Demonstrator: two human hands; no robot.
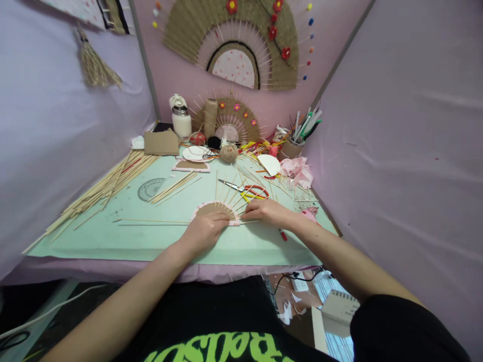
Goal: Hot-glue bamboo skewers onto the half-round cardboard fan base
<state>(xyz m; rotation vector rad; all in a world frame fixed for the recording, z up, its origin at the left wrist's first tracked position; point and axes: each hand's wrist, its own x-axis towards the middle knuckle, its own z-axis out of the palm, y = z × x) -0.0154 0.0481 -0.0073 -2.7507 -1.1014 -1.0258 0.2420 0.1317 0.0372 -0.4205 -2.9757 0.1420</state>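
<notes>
A cardboard half-circle (206,208) with a pink-and-white patterned border lies on the table, straight edge toward me. Thin wooden sticks (227,190) fan out from its curved rim, mostly toward the back and right. My left hand (206,230) is closed over its lower middle, fingers on top and thumb near the straight edge. At its right corner, my right hand (264,211) pinches a thin wooden stick (249,221), its fingers partly hiding the grip. Just behind that hand lie scissors (232,185) with red handles and a yellow-handled tool (246,197).
Long wooden sticks (101,193) are heaped at left, a smaller bunch (175,187) nearer the middle. A protractor print (151,189) marks the mat. Along the back stand a white jar (181,123), a twine ball (228,153) and a pen holder (291,149). Fabric walls enclose the table.
</notes>
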